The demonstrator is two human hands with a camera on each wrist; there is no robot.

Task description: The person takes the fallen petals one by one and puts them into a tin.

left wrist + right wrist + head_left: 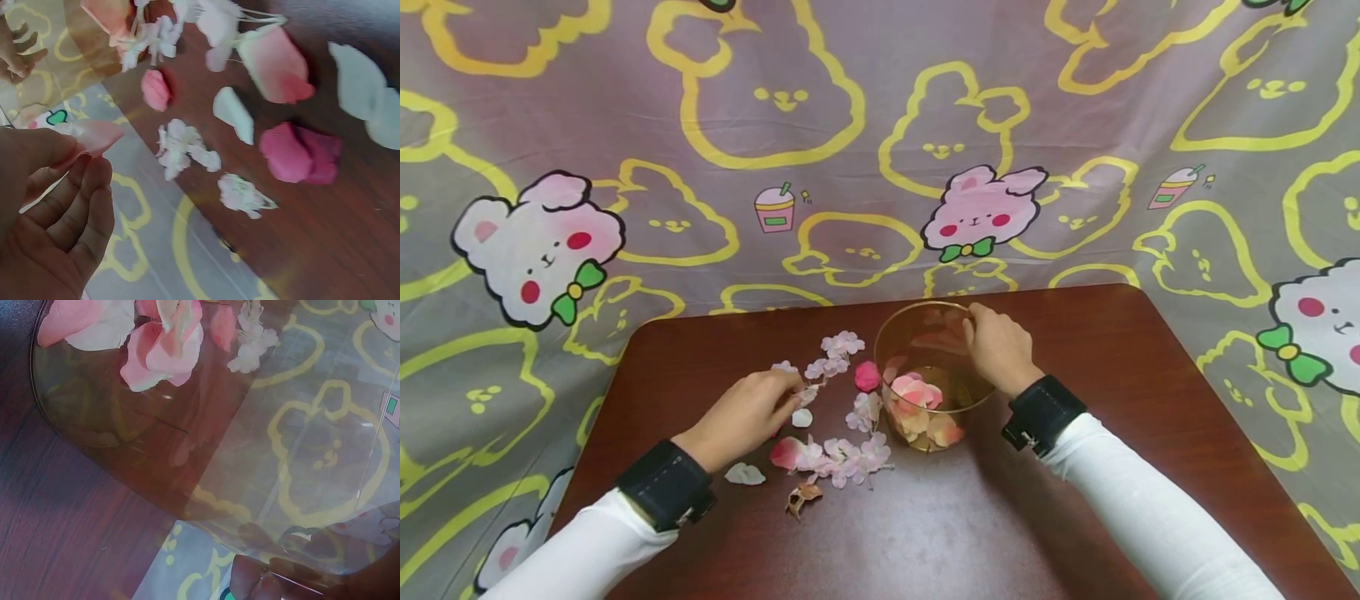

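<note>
My left hand (792,400) hovers over the scattered flowers and pinches a pale pink petal (95,134) between thumb and fingers (75,187). Loose petals lie around it: a deep pink one (300,153), a white one (234,112) and small white blossoms (184,147). A blossom sprig (842,454) lies just right of that hand. My right hand (977,325) grips the far rim of a clear glass bowl (898,333). Its fingertips (256,581) curl over the glass edge. Pink and cream petals (917,396) sit in the bowl's bottom (94,406).
Everything stands on a dark red-brown table (1075,350). A white petal (745,475) and a dried brown flower (801,496) lie near its front. A pink rosebud (867,377) rests against the bowl's left side. A cartoon-print cloth (880,150) hangs behind the table.
</note>
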